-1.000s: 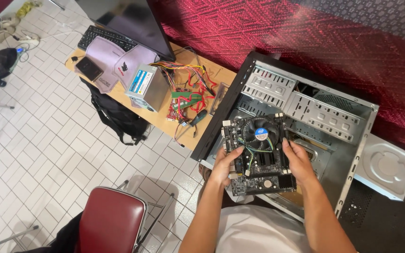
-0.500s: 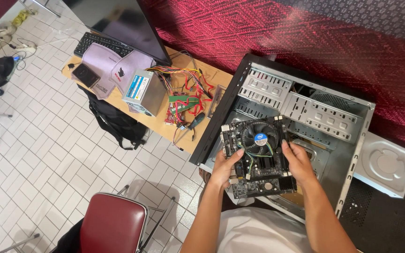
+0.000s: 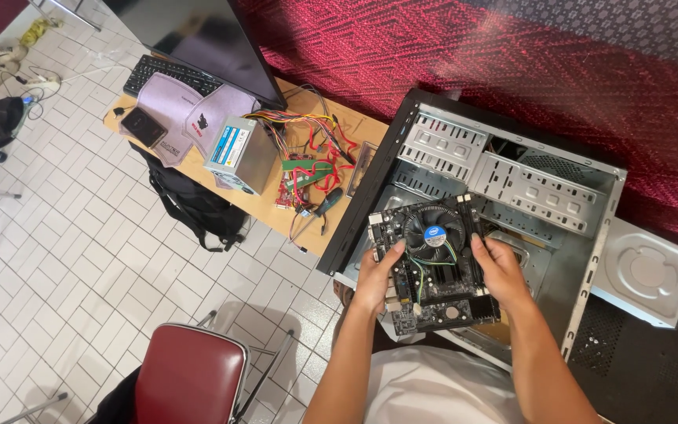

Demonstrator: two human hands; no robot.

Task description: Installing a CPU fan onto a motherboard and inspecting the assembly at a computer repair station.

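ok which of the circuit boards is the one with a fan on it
The black motherboard held between both hands, over the open case; a round fan sits on top. The small red board on the table has none.

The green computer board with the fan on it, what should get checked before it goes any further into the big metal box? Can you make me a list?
1. Both hands on the board: ok. The left hand and right hand grip opposite edges of the motherboard.
2. Fingers off the fan: ok, they stay at the edges.
3. Case open on the side facing up: ok, the inside shows.
4. Space under the board free of loose wires: cannot tell, the board hides it.
5. Board level: not ok, it looks slightly tilted.
6. Screwdriver nearby: ok, it lies on the wooden table beside the case.
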